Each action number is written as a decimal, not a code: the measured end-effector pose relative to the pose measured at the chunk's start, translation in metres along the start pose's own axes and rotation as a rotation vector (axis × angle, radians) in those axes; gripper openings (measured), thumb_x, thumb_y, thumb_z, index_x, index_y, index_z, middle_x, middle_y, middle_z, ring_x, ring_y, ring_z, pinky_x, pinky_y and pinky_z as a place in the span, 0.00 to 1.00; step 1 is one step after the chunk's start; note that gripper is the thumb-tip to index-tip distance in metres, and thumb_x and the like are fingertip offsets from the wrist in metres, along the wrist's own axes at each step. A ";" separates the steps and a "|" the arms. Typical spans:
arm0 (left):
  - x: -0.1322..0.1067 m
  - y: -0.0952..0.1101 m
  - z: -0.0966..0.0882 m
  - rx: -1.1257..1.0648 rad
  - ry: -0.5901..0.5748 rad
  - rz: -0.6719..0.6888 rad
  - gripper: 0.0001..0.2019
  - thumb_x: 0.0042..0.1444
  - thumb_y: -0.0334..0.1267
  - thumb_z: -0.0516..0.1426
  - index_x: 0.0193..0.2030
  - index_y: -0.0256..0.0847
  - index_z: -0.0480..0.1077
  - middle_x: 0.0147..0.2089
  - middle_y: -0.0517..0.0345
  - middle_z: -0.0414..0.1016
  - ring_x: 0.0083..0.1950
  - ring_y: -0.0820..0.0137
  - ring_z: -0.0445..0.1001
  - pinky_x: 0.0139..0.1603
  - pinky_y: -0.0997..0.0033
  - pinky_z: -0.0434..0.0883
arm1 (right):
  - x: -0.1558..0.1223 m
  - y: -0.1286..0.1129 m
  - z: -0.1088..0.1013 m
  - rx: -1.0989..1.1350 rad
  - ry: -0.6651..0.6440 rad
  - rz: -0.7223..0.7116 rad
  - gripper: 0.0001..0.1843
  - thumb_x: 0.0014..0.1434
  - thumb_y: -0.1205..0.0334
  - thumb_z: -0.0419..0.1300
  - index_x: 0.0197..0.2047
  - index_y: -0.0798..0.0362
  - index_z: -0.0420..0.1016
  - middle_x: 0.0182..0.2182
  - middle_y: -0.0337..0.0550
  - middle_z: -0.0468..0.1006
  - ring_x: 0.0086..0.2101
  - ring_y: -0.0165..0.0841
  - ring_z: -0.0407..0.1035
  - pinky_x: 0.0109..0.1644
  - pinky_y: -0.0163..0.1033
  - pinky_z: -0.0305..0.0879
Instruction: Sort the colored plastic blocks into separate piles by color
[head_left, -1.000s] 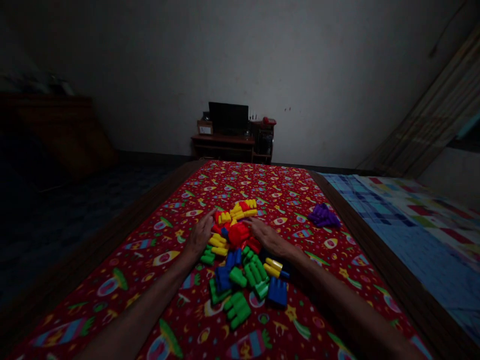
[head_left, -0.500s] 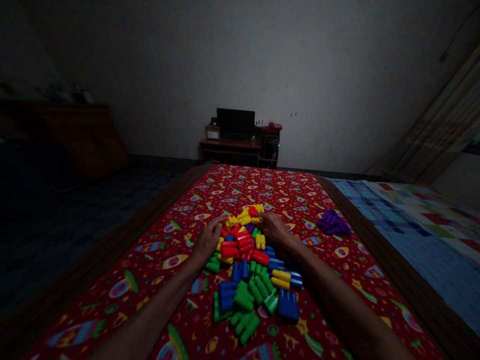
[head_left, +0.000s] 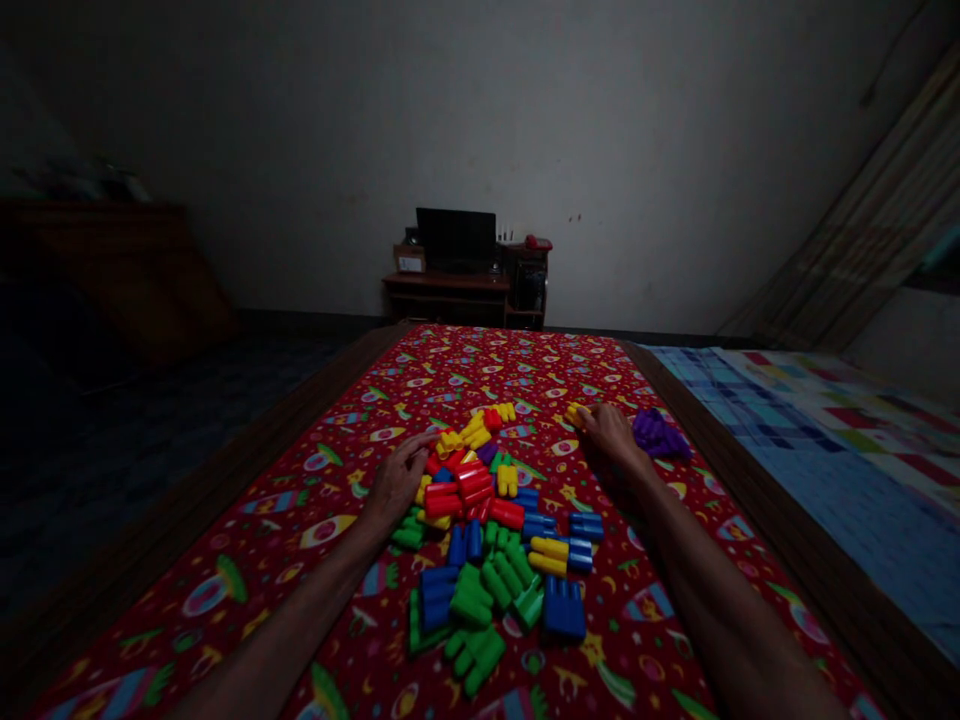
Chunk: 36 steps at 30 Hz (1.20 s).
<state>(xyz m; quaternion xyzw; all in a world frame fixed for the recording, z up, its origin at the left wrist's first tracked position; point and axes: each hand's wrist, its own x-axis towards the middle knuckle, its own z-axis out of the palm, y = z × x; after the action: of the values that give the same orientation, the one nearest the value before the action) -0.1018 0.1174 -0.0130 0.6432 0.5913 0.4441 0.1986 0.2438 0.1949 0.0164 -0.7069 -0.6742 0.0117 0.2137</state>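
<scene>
A heap of plastic building blocks (head_left: 487, 520) in red, yellow, blue and green lies on a red patterned cloth (head_left: 315, 520). My left hand (head_left: 395, 480) rests at the heap's left edge, fingers curled against red and yellow pieces. My right hand (head_left: 611, 432) is out to the right of the heap with its fingers closed on a yellow block (head_left: 576, 413). A small cluster of purple blocks (head_left: 658, 436) sits just right of that hand.
The cloth covers a long wooden-edged surface (head_left: 697, 420). A checked blue mat (head_left: 810, 440) lies to the right. A low desk with a dark monitor (head_left: 456, 240) stands against the far wall. The room is dim.
My right hand has left the top of the heap and moved right toward the purple blocks, carrying a yellow block. My left hand has stayed at the heap's left edge.
</scene>
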 end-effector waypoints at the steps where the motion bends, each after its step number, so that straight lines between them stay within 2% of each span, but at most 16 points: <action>1: 0.000 0.000 0.000 0.002 -0.001 0.001 0.19 0.55 0.42 0.49 0.47 0.41 0.76 0.55 0.53 0.76 0.57 0.61 0.72 0.60 0.59 0.68 | -0.001 0.001 0.000 -0.020 0.048 0.010 0.19 0.62 0.55 0.52 0.39 0.60 0.78 0.34 0.55 0.79 0.37 0.38 0.72 0.38 0.36 0.61; 3: 0.001 -0.001 0.000 0.003 0.003 0.005 0.19 0.55 0.42 0.49 0.47 0.41 0.76 0.55 0.53 0.76 0.57 0.61 0.72 0.60 0.59 0.68 | -0.001 0.000 0.000 0.004 0.127 -0.020 0.18 0.61 0.58 0.54 0.48 0.60 0.76 0.42 0.58 0.79 0.44 0.41 0.72 0.46 0.39 0.63; 5: 0.001 -0.001 0.001 0.004 0.005 0.008 0.19 0.55 0.42 0.49 0.47 0.41 0.76 0.55 0.52 0.76 0.56 0.61 0.73 0.59 0.58 0.68 | 0.000 -0.007 -0.002 0.094 0.123 -0.104 0.18 0.61 0.61 0.53 0.50 0.59 0.75 0.45 0.56 0.79 0.46 0.41 0.72 0.49 0.41 0.64; 8: 0.001 -0.002 0.001 0.008 0.003 0.009 0.19 0.55 0.42 0.49 0.46 0.41 0.76 0.55 0.51 0.76 0.56 0.61 0.73 0.59 0.58 0.68 | 0.004 -0.031 0.003 0.222 0.001 -0.253 0.18 0.63 0.62 0.50 0.48 0.55 0.77 0.45 0.52 0.80 0.44 0.39 0.74 0.49 0.40 0.66; 10: 0.001 -0.002 0.000 0.008 -0.007 0.022 0.19 0.55 0.42 0.49 0.46 0.41 0.76 0.55 0.51 0.76 0.57 0.61 0.72 0.60 0.58 0.68 | 0.009 -0.053 0.011 0.248 -0.091 -0.378 0.18 0.61 0.64 0.52 0.51 0.55 0.76 0.47 0.52 0.79 0.47 0.39 0.73 0.50 0.41 0.66; 13: 0.002 -0.004 0.000 0.009 -0.023 0.043 0.19 0.55 0.41 0.49 0.47 0.40 0.75 0.55 0.51 0.75 0.57 0.61 0.72 0.61 0.57 0.67 | 0.017 -0.085 0.027 0.213 -0.216 -0.599 0.29 0.52 0.69 0.60 0.59 0.53 0.70 0.56 0.52 0.73 0.55 0.42 0.67 0.55 0.43 0.63; 15: 0.002 -0.005 0.001 0.015 -0.020 0.046 0.19 0.55 0.40 0.48 0.47 0.39 0.75 0.55 0.50 0.75 0.57 0.61 0.72 0.61 0.57 0.67 | 0.020 -0.098 0.034 0.180 -0.300 -0.666 0.34 0.49 0.71 0.62 0.60 0.51 0.69 0.56 0.50 0.73 0.55 0.42 0.66 0.54 0.41 0.64; 18: 0.002 -0.005 0.001 0.027 -0.012 0.050 0.18 0.55 0.40 0.48 0.46 0.39 0.76 0.55 0.50 0.75 0.56 0.61 0.72 0.60 0.57 0.68 | 0.019 -0.101 0.034 0.142 -0.332 -0.599 0.31 0.51 0.72 0.59 0.59 0.52 0.70 0.50 0.50 0.77 0.48 0.40 0.71 0.48 0.37 0.65; 21: 0.002 -0.005 0.002 0.026 -0.009 0.057 0.18 0.56 0.40 0.48 0.46 0.41 0.75 0.54 0.52 0.76 0.56 0.62 0.72 0.60 0.59 0.68 | 0.011 -0.088 0.023 0.113 -0.231 -0.468 0.25 0.56 0.68 0.56 0.59 0.56 0.70 0.47 0.52 0.79 0.45 0.39 0.72 0.45 0.37 0.64; 26: 0.002 -0.008 0.004 -0.004 0.006 0.059 0.18 0.56 0.39 0.48 0.47 0.39 0.75 0.54 0.51 0.76 0.56 0.62 0.73 0.59 0.58 0.68 | 0.002 -0.054 0.003 -0.053 -0.076 -0.256 0.22 0.58 0.66 0.55 0.55 0.55 0.73 0.47 0.53 0.78 0.48 0.42 0.68 0.48 0.40 0.60; 31: 0.002 -0.009 0.006 -0.015 0.005 0.050 0.20 0.56 0.40 0.48 0.48 0.37 0.75 0.54 0.48 0.75 0.56 0.60 0.73 0.59 0.56 0.68 | 0.001 -0.036 -0.002 -0.131 0.025 -0.073 0.16 0.60 0.66 0.52 0.47 0.55 0.77 0.45 0.53 0.78 0.49 0.45 0.66 0.49 0.45 0.58; 33: 0.002 -0.009 0.005 -0.014 -0.003 0.048 0.20 0.56 0.40 0.48 0.48 0.36 0.74 0.55 0.46 0.75 0.56 0.60 0.73 0.59 0.56 0.68 | 0.002 -0.040 -0.002 -0.078 0.080 -0.086 0.16 0.60 0.65 0.52 0.48 0.55 0.77 0.46 0.54 0.78 0.50 0.45 0.66 0.50 0.46 0.59; 36: 0.002 -0.009 0.005 -0.018 0.001 0.056 0.19 0.56 0.39 0.48 0.48 0.37 0.74 0.54 0.48 0.75 0.55 0.61 0.73 0.58 0.57 0.69 | -0.001 -0.059 -0.001 0.087 0.097 -0.270 0.18 0.60 0.66 0.53 0.51 0.56 0.76 0.47 0.55 0.78 0.48 0.43 0.69 0.50 0.44 0.61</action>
<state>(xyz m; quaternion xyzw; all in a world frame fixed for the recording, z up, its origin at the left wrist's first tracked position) -0.1034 0.1224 -0.0218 0.6574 0.5691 0.4551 0.1919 0.1882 0.1938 0.0354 -0.5996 -0.7508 -0.0219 0.2762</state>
